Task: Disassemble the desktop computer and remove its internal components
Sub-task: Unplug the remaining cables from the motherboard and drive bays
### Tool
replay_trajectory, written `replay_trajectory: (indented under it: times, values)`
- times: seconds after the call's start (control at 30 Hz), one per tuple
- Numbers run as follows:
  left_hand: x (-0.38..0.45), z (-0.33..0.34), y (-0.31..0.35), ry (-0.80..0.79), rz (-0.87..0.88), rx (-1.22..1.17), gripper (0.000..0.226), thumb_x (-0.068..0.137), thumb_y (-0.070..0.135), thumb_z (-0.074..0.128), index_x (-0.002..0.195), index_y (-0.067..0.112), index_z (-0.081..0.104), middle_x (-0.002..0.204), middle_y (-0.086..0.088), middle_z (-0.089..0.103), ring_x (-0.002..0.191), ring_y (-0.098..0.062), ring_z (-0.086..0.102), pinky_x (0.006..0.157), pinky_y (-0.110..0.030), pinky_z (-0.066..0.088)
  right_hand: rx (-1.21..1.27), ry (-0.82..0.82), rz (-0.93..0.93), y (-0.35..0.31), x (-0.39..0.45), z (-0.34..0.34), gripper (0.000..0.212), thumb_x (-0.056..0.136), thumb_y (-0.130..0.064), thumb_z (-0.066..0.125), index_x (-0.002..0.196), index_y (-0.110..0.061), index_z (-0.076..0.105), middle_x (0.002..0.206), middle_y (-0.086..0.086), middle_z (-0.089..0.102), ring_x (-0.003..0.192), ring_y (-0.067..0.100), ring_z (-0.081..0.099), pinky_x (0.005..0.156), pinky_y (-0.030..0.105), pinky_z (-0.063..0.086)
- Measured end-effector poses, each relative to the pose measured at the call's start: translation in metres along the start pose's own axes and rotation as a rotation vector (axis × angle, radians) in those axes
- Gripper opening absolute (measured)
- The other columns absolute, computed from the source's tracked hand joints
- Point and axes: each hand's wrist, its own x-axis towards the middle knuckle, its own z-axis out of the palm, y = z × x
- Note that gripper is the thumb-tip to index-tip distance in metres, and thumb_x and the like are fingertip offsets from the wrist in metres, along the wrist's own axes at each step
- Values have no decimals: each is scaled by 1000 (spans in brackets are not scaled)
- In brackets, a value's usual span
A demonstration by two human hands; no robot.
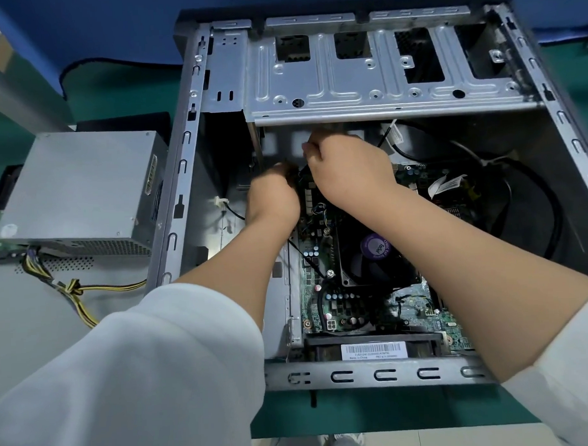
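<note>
Sleeved arms (131, 368) over open case (190, 159), long axis seemingly away from camera

Grey case (374, 375), green motherboard (419, 305), perhaps purple fan sticker (376, 247), yellow-black cables (71, 290).

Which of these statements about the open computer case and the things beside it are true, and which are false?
1. The power supply lies outside the case. True.
2. Both hands are inside the case. True: left hand, right hand.
3. The cooler fan has been taken off the motherboard. False: it sits on it.
4. The power supply lies to the right of the case. False: it lies to the left.
</note>
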Motion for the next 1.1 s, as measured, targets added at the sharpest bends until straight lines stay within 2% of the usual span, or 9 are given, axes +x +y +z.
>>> replay_trajectory:
  times: [0.17,0.3,0.4,0.57,0.7,0.77,0.93,1.0,1.1]
  values:
    - [4,3,-2,9,-40,-37,34,93,7,41,115,22,61,110,-13,64,89,-28,57,67,-25,34,82,-33,27,-2,-1,0,30,92,-28,41,118,-22,55,108,3,64,106,29,56,73,33,34]
    - [4,2,-2,22,-31,-61,35,92,6,42,116,22,61,112,-14,64,93,-30,57,69,-23,34,60,-27,42,-1,0,2,27,97,-36,37,102,-18,56,98,5,62,97,30,57,69,32,34]
    - [2,1,-1,20,-19,-55,36,90,4,42,115,23,61,110,-13,64,91,-31,56,67,-23,34,95,-46,45,0,-1,1,27,95,-28,39,117,-23,55,110,6,63,105,30,56,72,33,37]
    - [6,0,-1,-6,-134,-180,18,96,19,40,85,24,53,82,0,51,59,-10,42,38,-8,26,183,-74,80,-4,-1,1,30,91,-31,43,116,-22,56,109,2,63,104,28,56,74,32,39]
    - [2,0,2,8,-68,-122,28,93,12,42,110,25,59,99,-10,61,80,-28,52,59,-19,34,190,-68,112,1,1,1,29,95,-30,38,117,-23,55,114,4,63,103,29,57,74,33,39]
    - [0,0,3,16,-53,-97,33,92,9,41,116,24,58,108,-14,63,84,-28,52,67,-24,34,223,-72,126,1,0,0,32,92,-27,40,121,-27,53,115,1,62,106,27,56,78,32,40]
    - [3,1,2,-12,-151,-203,25,98,23,38,108,25,60,107,-10,63,72,-23,51,52,-21,30,215,-70,135,-1,0,0,32,91,-34,41,119,-26,54,111,3,63,103,28,57,74,31,38]
    - [2,2,2,-1,-89,-153,31,94,12,39,114,26,58,107,-12,63,79,-26,52,61,-20,33,169,-58,140,1,1,1,32,95,-37,37,112,-20,57,108,8,63,100,31,57,73,33,39]
    - [1,2,2,22,-35,-120,41,88,2,39,116,27,56,92,-7,56,76,-25,47,65,-25,33,163,-41,158,2,1,0,27,94,-32,41,114,-23,58,111,5,63,102,30,57,75,33,41]
